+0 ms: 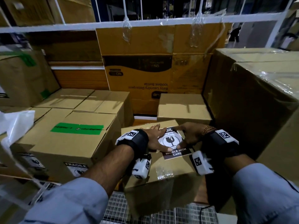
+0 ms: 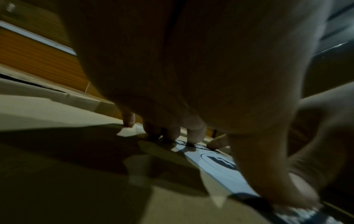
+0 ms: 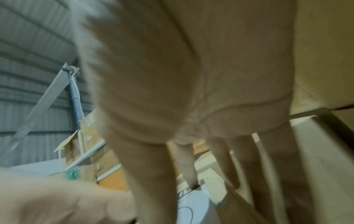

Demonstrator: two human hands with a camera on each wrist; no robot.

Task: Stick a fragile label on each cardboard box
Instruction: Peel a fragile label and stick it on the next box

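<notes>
Label point(image 1: 171, 143) flat beneath both hands' fingers point(image 1: 159, 127)

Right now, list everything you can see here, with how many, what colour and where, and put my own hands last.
fragile label: one, white with dark bands, flat on top of the near box.
near box: one, brown cardboard, centre front, under both hands.
taped box: one, brown with a green tape strip on top and a fragile sticker on its front, left of the near box.
small box: one, brown, behind the near box.
detergent carton: one, brown with upside-down print, at the back.
wrapped boxes: at least two, brown under clear film, at right.
plastic bag: one, clear white, far left.
wire shelf: one, white mesh, at bottom.
left hand: fingers flat, pressing the label.
right hand: fingers spread, pressing the label.
</notes>
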